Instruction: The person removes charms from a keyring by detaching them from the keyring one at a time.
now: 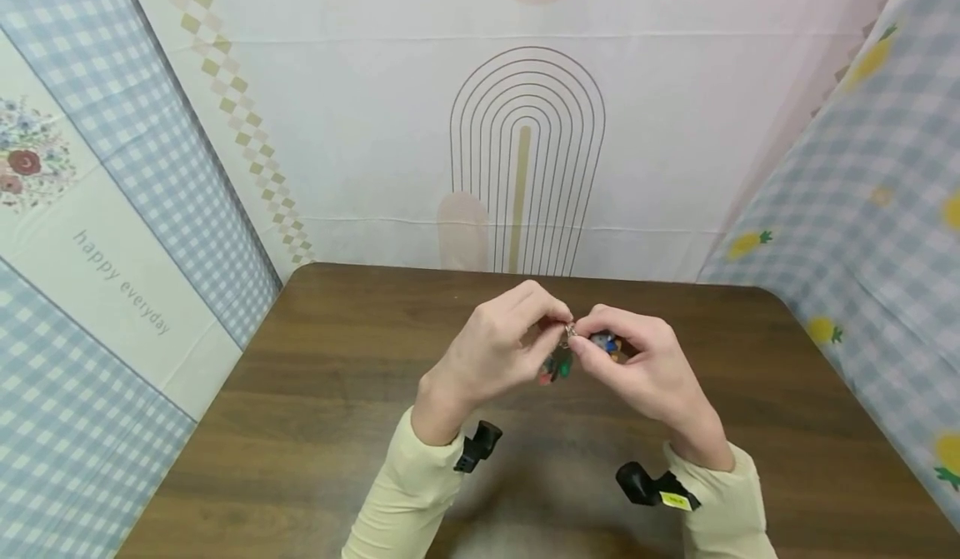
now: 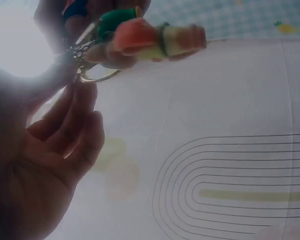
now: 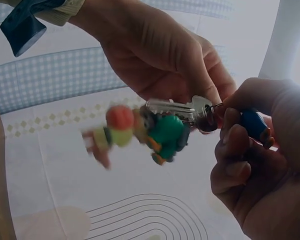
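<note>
Both hands meet above the table around a key ring that carries silver keys and small figurine charms. My left hand pinches the ring between thumb and forefinger. Right beside it, the thumb and forefinger of my right hand pinch the metal part of a blue figurine charm, whose body lies within that hand. A green figurine charm and a blurred red-and-yellow figurine charm dangle below the left fingertips. In the left wrist view the red-and-yellow one stretches out over the pale backdrop.
Below the hands spreads a brown wooden table with rounded far corners. A white patterned cloth hangs behind it, with blue checked cloths at the sides. Each sleeve bears a small black wrist camera. A bright light glares in both wrist views.
</note>
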Demonstrator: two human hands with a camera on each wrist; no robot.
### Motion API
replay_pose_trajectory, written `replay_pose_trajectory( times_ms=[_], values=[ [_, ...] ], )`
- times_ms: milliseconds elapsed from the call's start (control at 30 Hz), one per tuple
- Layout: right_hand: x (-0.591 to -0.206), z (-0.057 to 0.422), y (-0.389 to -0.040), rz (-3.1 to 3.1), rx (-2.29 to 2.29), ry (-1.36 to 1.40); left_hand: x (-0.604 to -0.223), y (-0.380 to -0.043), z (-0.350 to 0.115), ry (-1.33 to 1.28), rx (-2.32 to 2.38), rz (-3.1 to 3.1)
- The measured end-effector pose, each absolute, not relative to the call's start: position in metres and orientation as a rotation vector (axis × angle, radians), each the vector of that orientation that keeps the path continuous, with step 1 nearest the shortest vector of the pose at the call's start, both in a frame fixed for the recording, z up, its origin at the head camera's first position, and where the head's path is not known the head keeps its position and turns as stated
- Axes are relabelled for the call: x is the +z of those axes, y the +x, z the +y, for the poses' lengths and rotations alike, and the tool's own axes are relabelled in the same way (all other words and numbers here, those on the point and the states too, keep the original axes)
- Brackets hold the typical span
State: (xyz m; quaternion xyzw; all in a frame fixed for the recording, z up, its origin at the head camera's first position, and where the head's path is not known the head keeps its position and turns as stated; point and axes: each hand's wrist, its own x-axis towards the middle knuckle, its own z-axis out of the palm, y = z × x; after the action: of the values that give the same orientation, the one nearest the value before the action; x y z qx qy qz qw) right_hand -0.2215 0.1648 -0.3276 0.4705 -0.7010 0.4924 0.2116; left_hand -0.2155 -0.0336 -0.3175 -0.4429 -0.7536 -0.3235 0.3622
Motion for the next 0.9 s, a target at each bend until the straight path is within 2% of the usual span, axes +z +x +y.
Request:
replay_pose_trajectory(
  times_ms=[300, 633, 900],
  values=[
    [-0.3287, 0.1625, -0.2214, -1.955, 1.387, 1.294, -0.3185, -0.2107, -0.0303, -0.972, -0.867, -1.989],
    [-0.3261, 0.1636, -0.221, -1.91, 1.397, 1.295, -0.3168, -0.2124, -0.0296, -1.056, -0.796, -1.987],
    [-0.3265, 0.1643, -0.2221, -1.942, 1.387, 1.32, -0.3195, -0.2113, -0.0279, -0.939, -0.862, -1.996]
  ],
)
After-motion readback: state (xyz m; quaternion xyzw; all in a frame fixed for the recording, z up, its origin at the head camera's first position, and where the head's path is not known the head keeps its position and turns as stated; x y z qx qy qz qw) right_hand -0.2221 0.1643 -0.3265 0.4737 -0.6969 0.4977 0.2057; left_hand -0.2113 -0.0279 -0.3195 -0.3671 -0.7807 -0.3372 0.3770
